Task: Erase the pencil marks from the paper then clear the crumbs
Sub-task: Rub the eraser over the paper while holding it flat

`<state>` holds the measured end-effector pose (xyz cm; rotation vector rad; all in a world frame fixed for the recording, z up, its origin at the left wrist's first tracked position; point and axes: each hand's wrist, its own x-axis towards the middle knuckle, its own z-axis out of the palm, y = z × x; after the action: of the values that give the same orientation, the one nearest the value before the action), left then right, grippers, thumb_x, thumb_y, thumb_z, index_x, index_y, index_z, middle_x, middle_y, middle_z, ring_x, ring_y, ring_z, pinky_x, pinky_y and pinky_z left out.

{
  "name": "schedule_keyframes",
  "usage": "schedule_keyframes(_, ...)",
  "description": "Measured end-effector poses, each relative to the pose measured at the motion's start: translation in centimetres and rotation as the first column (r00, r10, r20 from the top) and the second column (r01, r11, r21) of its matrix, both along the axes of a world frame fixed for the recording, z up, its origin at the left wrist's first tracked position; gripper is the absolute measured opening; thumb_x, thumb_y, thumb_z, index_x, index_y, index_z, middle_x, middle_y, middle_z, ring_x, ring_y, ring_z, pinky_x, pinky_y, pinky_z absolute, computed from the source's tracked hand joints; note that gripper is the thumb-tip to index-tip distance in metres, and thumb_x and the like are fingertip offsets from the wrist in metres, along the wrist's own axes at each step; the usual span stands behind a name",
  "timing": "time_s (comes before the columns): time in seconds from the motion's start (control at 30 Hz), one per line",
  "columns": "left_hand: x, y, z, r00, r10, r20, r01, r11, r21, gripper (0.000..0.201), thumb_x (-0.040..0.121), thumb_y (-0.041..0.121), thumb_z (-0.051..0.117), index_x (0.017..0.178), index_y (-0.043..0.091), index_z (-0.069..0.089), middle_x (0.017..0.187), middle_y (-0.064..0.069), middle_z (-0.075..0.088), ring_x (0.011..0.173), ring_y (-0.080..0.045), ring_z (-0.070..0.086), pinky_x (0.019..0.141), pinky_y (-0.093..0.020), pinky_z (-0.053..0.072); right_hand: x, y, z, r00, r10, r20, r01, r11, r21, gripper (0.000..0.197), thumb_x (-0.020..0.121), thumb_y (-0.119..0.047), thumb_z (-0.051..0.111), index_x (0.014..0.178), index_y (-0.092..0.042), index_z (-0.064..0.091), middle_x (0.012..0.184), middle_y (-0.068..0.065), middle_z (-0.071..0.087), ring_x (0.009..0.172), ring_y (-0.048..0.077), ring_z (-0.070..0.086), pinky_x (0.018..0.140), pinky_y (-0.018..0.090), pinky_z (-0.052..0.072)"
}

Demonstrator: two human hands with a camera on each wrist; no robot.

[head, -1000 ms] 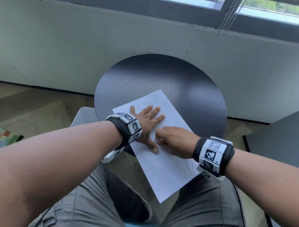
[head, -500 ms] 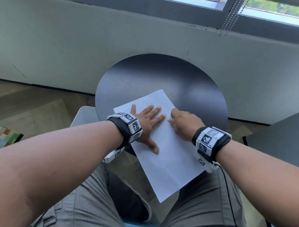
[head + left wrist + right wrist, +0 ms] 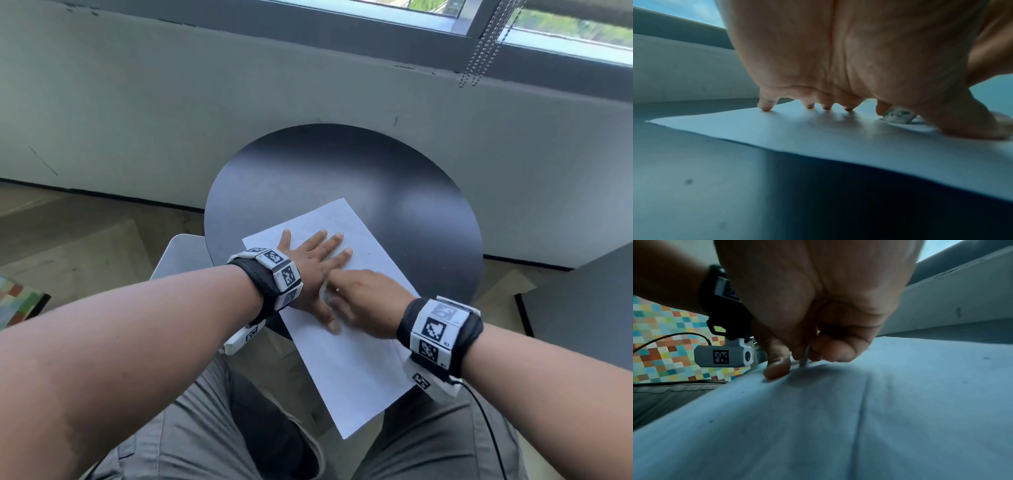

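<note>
Left hand (image 3: 313, 265) fingers (image 3: 765, 104) spread flat, pressing paper (image 3: 356, 346), right hand (image 3: 363, 301) fingers curled, pinching eraser (image 3: 897, 116) against sheet, round dark surface (image 3: 342, 178), grey wall below window.

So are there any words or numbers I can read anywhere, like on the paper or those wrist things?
No words or numbers can be read.
Left wristband: black-and-white square code patterns, with tiny print too small to read.
Right wristband: the same code patterns, tiny print unreadable.
Small camera on the left wrist: one square code pattern, no letters.
Paper: faint grey marks near its far end, too faint to read.
</note>
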<state>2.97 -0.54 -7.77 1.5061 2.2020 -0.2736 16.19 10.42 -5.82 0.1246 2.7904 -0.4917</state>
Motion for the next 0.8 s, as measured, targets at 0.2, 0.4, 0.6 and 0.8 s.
schedule_keyframes(0.2,0.1,-0.3,0.3,0.998,0.009,-0.059,-0.009,1.000,0.004,0.142,0.052,0.098,0.053,0.157,0.030,-0.014,0.165,0.003,-0.022,0.152,-0.024,-0.018,0.113,-0.072,-0.003,-1.6,4.7,0.1,0.954,-0.301,-0.008,0.299,0.942,0.152,0.025,0.096,-0.043,0.043,0.107,-0.021,0.049,0.115,0.009,0.061,0.100,0.034,0.057,0.084,0.040,0.048)
schedule_keyframes(0.4,-0.3,-2.4,0.4,0.997,0.062,-0.036,-0.062,0.998,-0.001,0.140,0.052,0.099,0.051,0.157,0.033,-0.014,0.165,0.004,-0.021,0.152,-0.023,-0.017,0.115,-0.069,-0.002,-1.3,3.3,0.3,0.940,-0.339,-0.025,0.339,0.932,0.130,0.020,0.098,-0.034,0.038,0.104,-0.016,0.043,0.106,0.011,0.060,0.092,0.035,0.056,0.079,0.041,0.048)
schedule_keyframes(0.6,-0.3,-2.2,0.3,0.998,0.054,-0.033,-0.054,0.998,-0.011,0.140,0.053,0.099,0.052,0.156,0.033,-0.017,0.164,0.004,-0.025,0.151,-0.023,-0.021,0.115,-0.068,-0.004,-0.5,1.0,0.1,1.000,-0.030,0.004,0.030,0.996,0.080,0.024,0.099,-0.041,0.040,0.107,-0.020,0.048,0.112,0.006,0.061,0.101,0.032,0.057,0.079,0.038,0.046)
schedule_keyframes(0.8,-0.2,-2.4,0.1,0.998,0.063,-0.024,-0.063,0.998,-0.002,0.143,0.051,0.098,0.054,0.156,0.034,-0.016,0.164,0.004,-0.024,0.151,-0.023,-0.020,0.115,-0.069,-0.002,-1.6,1.9,-0.2,0.969,-0.240,-0.058,0.245,0.961,0.126,0.022,0.099,-0.034,0.038,0.111,-0.016,0.043,0.111,0.010,0.060,0.097,0.034,0.055,0.075,0.037,0.043)
